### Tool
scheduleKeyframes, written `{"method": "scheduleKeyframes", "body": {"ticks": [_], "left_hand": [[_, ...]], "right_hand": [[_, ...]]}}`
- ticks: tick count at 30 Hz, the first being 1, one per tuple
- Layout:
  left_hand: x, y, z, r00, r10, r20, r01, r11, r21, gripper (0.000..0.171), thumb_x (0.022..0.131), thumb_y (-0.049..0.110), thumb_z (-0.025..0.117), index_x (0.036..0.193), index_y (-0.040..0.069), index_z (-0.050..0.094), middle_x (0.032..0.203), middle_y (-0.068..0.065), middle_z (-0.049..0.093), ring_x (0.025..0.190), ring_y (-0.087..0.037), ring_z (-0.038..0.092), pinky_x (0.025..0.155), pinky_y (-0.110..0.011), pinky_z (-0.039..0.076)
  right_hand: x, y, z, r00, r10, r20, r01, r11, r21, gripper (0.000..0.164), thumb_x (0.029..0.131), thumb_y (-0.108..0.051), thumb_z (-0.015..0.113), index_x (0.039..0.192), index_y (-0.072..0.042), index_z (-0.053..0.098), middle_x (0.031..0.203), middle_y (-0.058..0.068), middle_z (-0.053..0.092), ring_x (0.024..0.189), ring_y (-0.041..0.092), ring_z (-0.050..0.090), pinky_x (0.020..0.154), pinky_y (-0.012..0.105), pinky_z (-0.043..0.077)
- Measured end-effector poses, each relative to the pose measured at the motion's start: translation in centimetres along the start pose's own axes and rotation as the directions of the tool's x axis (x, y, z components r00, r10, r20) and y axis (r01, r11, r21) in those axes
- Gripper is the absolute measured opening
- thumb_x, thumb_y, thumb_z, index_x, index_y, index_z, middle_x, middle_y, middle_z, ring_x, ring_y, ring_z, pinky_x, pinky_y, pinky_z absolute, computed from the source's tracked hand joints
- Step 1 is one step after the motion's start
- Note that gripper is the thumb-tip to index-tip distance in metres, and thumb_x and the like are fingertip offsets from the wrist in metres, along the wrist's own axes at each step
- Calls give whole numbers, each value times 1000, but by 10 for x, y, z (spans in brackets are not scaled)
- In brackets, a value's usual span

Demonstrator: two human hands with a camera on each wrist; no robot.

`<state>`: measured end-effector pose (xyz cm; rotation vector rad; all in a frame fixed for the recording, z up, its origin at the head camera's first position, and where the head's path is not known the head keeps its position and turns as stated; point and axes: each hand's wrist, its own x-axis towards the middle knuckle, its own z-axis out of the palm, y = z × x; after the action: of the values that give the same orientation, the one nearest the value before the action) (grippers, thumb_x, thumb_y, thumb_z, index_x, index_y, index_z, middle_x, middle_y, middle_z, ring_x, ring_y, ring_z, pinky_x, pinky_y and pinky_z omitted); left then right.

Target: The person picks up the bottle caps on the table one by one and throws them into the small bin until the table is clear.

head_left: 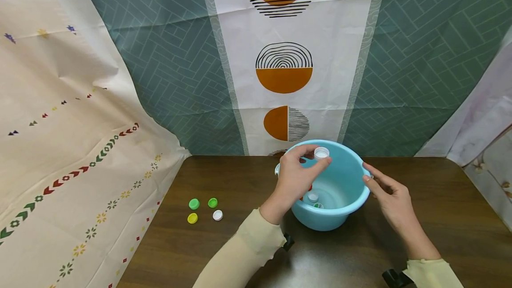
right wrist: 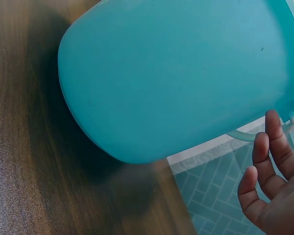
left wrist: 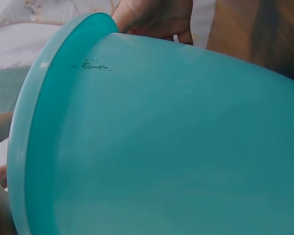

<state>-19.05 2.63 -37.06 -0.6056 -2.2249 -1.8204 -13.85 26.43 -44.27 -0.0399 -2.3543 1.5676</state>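
Above the mouth of a light blue bucket (head_left: 320, 221), my left hand (head_left: 291, 177) pinches a white bottle cap (head_left: 322, 153) between thumb and fingers. My right hand (head_left: 394, 199) grips the bucket's right rim, thumb and index finger at its edge. Its other fingers (right wrist: 264, 161) show beside the outer wall in the right wrist view. Several items lie inside the bucket, among them a whitish cap (head_left: 313, 197) and something red, partly hidden by my left hand. In the left wrist view the bucket wall (left wrist: 161, 132) fills most of the picture.
Left of the bucket, on the brown wooden table (head_left: 240, 257), lie two green caps (head_left: 194, 204), a yellow cap (head_left: 192, 218) and a white cap (head_left: 218, 215). A patterned curtain (head_left: 160, 57) hangs behind the table. Cream cloth (head_left: 80, 123) borders the left side.
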Motion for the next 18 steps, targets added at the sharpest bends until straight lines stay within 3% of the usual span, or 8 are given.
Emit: {"method": "scheduleKeyframes", "body": {"ticks": [5, 7, 11, 18], "left_hand": [[-1, 0, 1, 999, -38, 13, 39, 999, -24, 27, 82, 43, 78, 105, 33, 70, 95, 6, 60, 39, -21, 52, 40, -37, 50], [-1, 0, 1, 999, -39, 15, 39, 999, -21, 26, 82, 43, 78, 105, 33, 70, 95, 6, 60, 40, -22, 52, 39, -37, 50], [-1, 1, 0, 999, -35, 15, 36, 999, -21, 27, 82, 43, 78, 106, 32, 71, 95, 6, 60, 46, -21, 53, 39, -37, 49], [0, 3, 0, 999, -44, 12, 44, 999, 27, 36, 81, 47, 78, 113, 32, 70, 100, 10, 60, 83, -18, 57, 44, -35, 52]], "right_hand": [[0, -1, 0, 1000, 3, 0, -3, 1000, 5, 45, 98, -34, 60, 141, -22, 55, 128, -8, 61, 98, 8, 57, 71, 20, 53], [0, -1, 0, 1000, 5, 2, -5, 1000, 10, 45, 98, -34, 60, 141, -22, 55, 129, -7, 61, 99, 8, 57, 72, 20, 53], [0, -1, 0, 1000, 11, 6, -12, 1000, 16, 45, 98, -34, 60, 141, -23, 55, 130, -6, 61, 100, 7, 57, 72, 19, 53], [0, -2, 1, 1000, 25, 0, -25, 1000, 9, 46, 97, -36, 60, 141, -23, 55, 129, -6, 61, 99, 10, 56, 71, 21, 53]]}}
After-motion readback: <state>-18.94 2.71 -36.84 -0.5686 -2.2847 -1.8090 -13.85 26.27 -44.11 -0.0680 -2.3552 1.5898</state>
